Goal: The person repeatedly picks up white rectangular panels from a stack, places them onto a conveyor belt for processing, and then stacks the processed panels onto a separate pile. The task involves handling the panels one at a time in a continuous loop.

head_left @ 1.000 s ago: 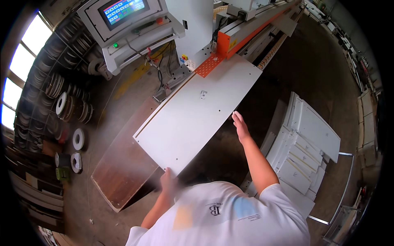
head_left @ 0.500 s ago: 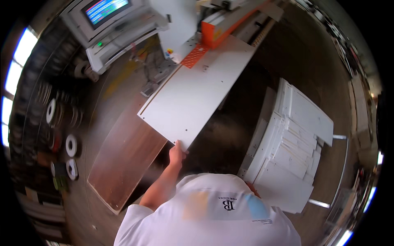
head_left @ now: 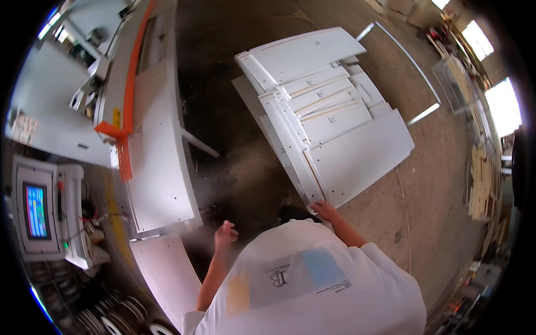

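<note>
A long white panel (head_left: 158, 173) with small drilled holes lies on the machine at the left, partly under its orange guard. My left hand (head_left: 225, 234) is off that panel, just beyond its near right corner. Its fingers are a little bent and apart, with nothing in them. At the right stands a stack of white panels (head_left: 363, 142), with wide boards and several narrower grooved pieces on top. My right hand (head_left: 324, 210) is at the stack's near corner, its fingers closed on the edge of a white panel (head_left: 314, 184). The underside of that grip is hidden.
An edge-processing machine with an orange guard (head_left: 129, 84) runs along the left, beside a control console with a lit screen (head_left: 37, 211). A brownish-pink board (head_left: 167, 268) lies nearer me. A metal frame (head_left: 410, 67) extends beyond the stack. Rolls (head_left: 120, 315) stand lower left.
My view has swung right, toward the stack. My left hand has let go of the corner of the machine's panel. My right hand, mostly hidden before, now shows at the stack's corner.
</note>
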Available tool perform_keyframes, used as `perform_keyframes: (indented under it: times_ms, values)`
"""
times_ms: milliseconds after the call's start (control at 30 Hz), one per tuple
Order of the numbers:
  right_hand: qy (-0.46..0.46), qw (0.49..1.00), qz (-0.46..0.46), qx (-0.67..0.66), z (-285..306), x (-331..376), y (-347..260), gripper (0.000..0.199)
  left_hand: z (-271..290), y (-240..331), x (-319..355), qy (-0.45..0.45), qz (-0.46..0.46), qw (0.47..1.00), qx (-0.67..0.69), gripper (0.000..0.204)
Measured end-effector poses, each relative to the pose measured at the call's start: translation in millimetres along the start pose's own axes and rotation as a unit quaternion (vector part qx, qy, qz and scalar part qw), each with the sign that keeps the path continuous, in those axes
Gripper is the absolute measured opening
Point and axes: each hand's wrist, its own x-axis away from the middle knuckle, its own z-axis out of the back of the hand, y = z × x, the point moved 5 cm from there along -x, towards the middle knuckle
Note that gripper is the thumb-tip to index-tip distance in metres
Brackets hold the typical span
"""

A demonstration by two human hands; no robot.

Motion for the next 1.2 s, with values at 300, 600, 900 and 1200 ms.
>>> perform_keyframes:
  times_ms: [300, 600, 900, 1200]
  values:
    - [0.183, 0.966, -0.168, -0.077, 2, -2, 118, 0.047, -57, 7, 18, -0.119, -0.011, 0.919, -0.375, 0.039]
    - [0.258, 0.758, -0.325, -0.504, -21, -55, 213, 0.05, 33, -11, 20, -0.199, 0.015, 0.844, -0.497, 0.031]
    - [0.252, 0.565, -0.379, -0.688, 0, -40, 148, 0.041, 63, -23, -22, -0.169, -0.096, 0.836, -0.514, 0.025]
    - [0.28, 0.699, -0.308, -0.582, -29, -27, 210, 0.051, -76, 73, -63, -0.267, -0.146, 0.803, -0.512, 0.029]
